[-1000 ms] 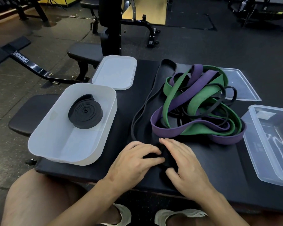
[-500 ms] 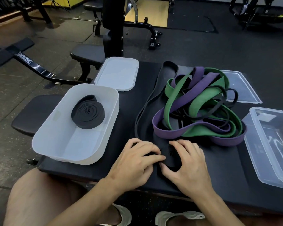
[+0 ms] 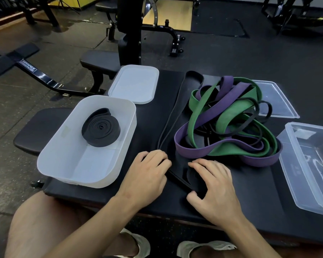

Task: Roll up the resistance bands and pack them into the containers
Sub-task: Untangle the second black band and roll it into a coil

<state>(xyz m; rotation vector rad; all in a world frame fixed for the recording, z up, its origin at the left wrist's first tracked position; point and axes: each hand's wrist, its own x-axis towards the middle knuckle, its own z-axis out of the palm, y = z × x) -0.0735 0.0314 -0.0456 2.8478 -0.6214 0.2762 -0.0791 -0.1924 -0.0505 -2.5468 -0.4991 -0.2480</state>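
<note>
A black padded bench top (image 3: pixel 250 198) carries 2 tubs and 2 lids: a white container (image 3: pixel 82 179) overhanging its left edge, a white lid (image 3: pixel 134 84) behind that, a clear container (image 3: pixel 306 174) at the right edge and a clear lid (image 3: pixel 276 101) beyond. Between them lie a long black band (image 3: pixel 173 116) and a tangle of purple, green and thin black bands (image 3: pixel 227 116).

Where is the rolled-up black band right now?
In the head view, the rolled black band sits on the left, inside the white container, toward its far end. The white lid lies just beyond it.
</note>
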